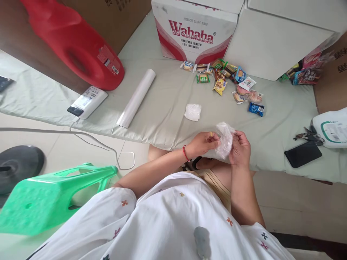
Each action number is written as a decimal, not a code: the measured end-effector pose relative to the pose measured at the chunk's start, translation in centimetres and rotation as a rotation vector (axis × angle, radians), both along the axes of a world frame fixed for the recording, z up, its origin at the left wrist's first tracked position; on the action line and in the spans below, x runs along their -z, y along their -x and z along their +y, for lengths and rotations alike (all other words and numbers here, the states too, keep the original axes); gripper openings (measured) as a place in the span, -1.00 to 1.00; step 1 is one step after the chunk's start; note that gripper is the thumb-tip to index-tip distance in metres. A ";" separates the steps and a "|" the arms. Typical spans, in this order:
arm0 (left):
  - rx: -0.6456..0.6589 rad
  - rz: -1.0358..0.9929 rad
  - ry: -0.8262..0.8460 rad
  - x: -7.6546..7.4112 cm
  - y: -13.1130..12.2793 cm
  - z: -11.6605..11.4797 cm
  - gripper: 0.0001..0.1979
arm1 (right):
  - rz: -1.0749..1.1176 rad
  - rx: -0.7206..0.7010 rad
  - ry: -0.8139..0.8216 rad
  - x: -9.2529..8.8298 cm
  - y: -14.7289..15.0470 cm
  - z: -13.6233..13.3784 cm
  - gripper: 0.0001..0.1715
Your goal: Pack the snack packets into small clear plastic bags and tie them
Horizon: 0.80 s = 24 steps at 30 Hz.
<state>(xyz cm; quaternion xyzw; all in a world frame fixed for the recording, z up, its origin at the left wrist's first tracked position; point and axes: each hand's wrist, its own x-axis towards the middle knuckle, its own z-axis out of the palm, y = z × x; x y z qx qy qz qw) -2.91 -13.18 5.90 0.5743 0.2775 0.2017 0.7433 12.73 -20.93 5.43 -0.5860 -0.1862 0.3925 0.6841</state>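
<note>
So, one small bundle [193, 112] on the cloth [168, 104] looks done. The left hand [205, 143] and right hand [240, 148] pinch crinkly plastic wrap [225, 140] by the cloth's near edge, maybe half finished. The loose snacks [220, 86] behind seem left to do.

We are looking at what seems a home, since a wrinkled pale sheet [165, 104] is carrying wrapped snacks [220, 86], a red jug [81, 50] and a Wahaha carton [195, 30], while a green plastic stool [40, 202] is sitting on household-looking floor tiles [73, 151].
</note>
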 end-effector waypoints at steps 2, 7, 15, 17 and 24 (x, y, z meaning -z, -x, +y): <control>-0.111 0.058 -0.041 0.9 0.4 0.1 -0.60 | -0.029 0.034 0.000 0.2 -0.5 -0.5 -0.46; -0.270 0.107 -0.013 1.2 1.6 0.7 -0.61 | -0.008 0.128 -0.067 0.4 -2.0 -2.3 -0.52; -0.116 -0.018 0.247 0.9 -0.2 -0.7 -0.49 | -0.035 -0.089 0.057 1.0 -0.2 -2.6 -0.51; -0.198 -0.026 0.221 1.0 -0.3 -0.7 -0.52 | -0.046 -0.039 0.048 1.2 -0.3 -2.4 -0.49; -0.246 -0.194 0.397 0.3 0.3 -0.7 -0.52 | -0.018 0.058 -0.047 0.9 -0.9 -2.7 -0.51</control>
